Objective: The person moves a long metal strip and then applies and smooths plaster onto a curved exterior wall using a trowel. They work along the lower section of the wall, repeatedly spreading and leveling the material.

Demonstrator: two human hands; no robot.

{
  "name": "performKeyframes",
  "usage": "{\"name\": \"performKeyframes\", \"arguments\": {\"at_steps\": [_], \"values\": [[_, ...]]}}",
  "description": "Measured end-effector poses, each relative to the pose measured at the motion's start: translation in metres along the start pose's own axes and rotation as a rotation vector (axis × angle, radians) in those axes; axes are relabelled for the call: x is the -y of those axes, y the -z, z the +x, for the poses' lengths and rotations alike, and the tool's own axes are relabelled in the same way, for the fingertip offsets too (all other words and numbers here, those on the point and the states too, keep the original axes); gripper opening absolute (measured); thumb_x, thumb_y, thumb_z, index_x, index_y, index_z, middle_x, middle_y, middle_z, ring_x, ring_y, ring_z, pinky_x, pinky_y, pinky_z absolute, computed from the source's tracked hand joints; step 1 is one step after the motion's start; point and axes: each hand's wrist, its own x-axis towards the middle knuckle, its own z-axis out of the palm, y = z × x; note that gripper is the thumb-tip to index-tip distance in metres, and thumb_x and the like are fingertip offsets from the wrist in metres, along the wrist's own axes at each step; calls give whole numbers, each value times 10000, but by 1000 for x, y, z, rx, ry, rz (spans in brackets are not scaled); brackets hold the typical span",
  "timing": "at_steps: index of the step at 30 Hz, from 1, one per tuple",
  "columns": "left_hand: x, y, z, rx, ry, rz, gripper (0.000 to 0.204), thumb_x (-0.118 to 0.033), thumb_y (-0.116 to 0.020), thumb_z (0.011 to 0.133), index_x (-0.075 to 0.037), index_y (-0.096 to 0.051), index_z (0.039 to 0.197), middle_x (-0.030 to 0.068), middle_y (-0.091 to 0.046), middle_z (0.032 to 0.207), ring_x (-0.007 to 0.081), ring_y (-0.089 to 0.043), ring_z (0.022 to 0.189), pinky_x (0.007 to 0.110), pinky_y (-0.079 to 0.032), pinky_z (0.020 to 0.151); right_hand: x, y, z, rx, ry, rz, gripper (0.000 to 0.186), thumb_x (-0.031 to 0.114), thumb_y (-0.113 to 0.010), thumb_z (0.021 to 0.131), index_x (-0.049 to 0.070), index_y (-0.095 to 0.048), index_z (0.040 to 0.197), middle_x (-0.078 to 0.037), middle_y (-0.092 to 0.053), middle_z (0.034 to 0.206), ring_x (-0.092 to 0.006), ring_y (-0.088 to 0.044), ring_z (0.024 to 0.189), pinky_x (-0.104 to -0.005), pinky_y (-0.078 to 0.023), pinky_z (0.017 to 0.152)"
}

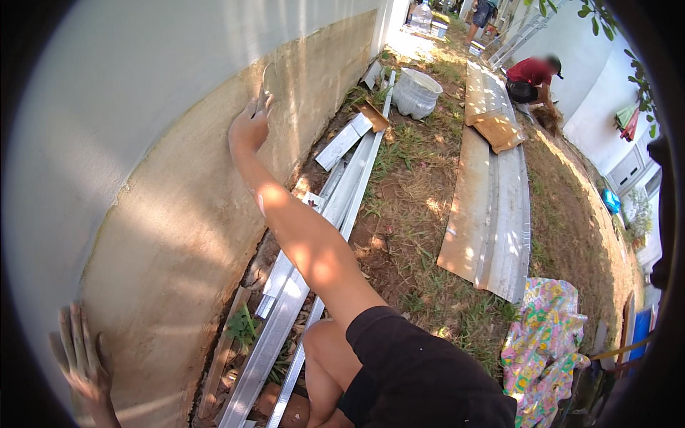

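Note:
My right hand (250, 127) is stretched forward against the wall, closed around a thin scraper-like hand tool (264, 84). The tool's blade lies against a bare tan patch (193, 200) of the wall; its exact kind is hard to make out. Smooth pale grey paint (135, 78) covers the wall above that patch. At the lower left, my left hand (84, 360) rests flat on the wall with fingers spread, near the edge between paint and bare surface. It holds nothing, and its fingers look dusty.
Long metal channels (267, 357) lie along the wall's foot beside my knee. A white plastic tub (417, 93) stands farther ahead. Bent sheeting (492, 214) and a patterned cloth (544, 342) lie on the right. A person in a red shirt (529, 73) crouches beyond.

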Motion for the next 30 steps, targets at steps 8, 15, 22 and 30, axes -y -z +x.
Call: {"name": "performKeyframes", "arguments": {"at_steps": [8,15,22,30], "values": [[7,5,14,-109,-126,19,428,-227,-342,983,-1,-397,1343,87,-411,1402,259,-368,1309,415,-274,1070,-61,21,-107,461,834,-78,466,129,-469,896,24,-400,1345,-180,-308,1439,-396,-238,1340,-657,-192,1003],[7,-1,7,-71,-109,28,426,-234,-314,991,-14,-398,1346,82,-405,1406,249,-354,1319,418,-295,1053,-82,5,-10,198,-293,107,420,248,-338,977,38,-421,1332,-180,-270,1453,-339,-208,1360,-531,-177,1082],[8,-1,10,-85,-116,48,427,-244,-293,995,-30,-405,1347,75,-410,1405,251,-375,1307,432,-314,1033,-58,38,-134,530,476,-164,548,128,-455,894,38,-284,1407,-185,-221,1474,-395,-196,1355,-586,-158,1062],[4,0,7,-23,-28,-12,381,-226,-424,961,-39,-491,1287,39,-499,1334,236,-454,1249,410,-343,1015,-103,29,-29,382,-181,-326,479,313,-372,949,6,-416,1315,-262,-545,1170,-433,-522,1055,-435,-410,915]]}}
